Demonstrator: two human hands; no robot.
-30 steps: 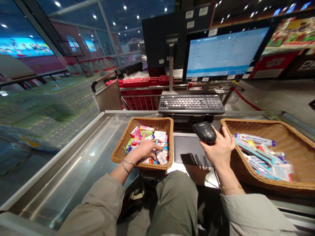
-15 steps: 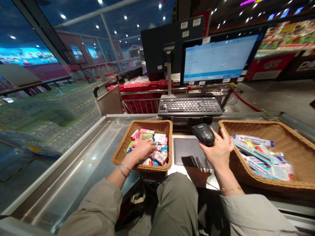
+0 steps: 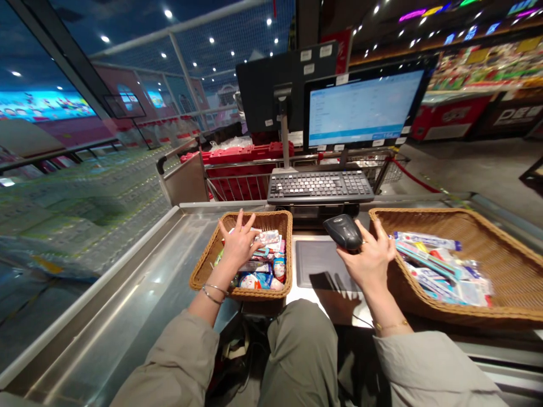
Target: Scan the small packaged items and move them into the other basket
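a stainless steel checkout counter (image 3: 156, 277) fills the foreground, a keyboard (image 3: 320, 185) and lit monitor (image 3: 365, 110) at its far edge, in a shop. over the smaller wicker basket (image 3: 289, 249), the left hand (image 3: 240, 243) pinches a small packet (image 3: 270, 237) between thumb and forefinger, other fingers spread. the right hand (image 3: 373, 254) grips a black barcode scanner (image 3: 343, 230) near the larger wicker basket (image 3: 509, 268). between the basket rims lies a flat grey plate (image 3: 316, 260).

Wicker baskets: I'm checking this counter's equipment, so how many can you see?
2. The smaller basket is under the left hand, left of the grey pad; the larger basket is beside the right hand. I see no sign of hidden ones.
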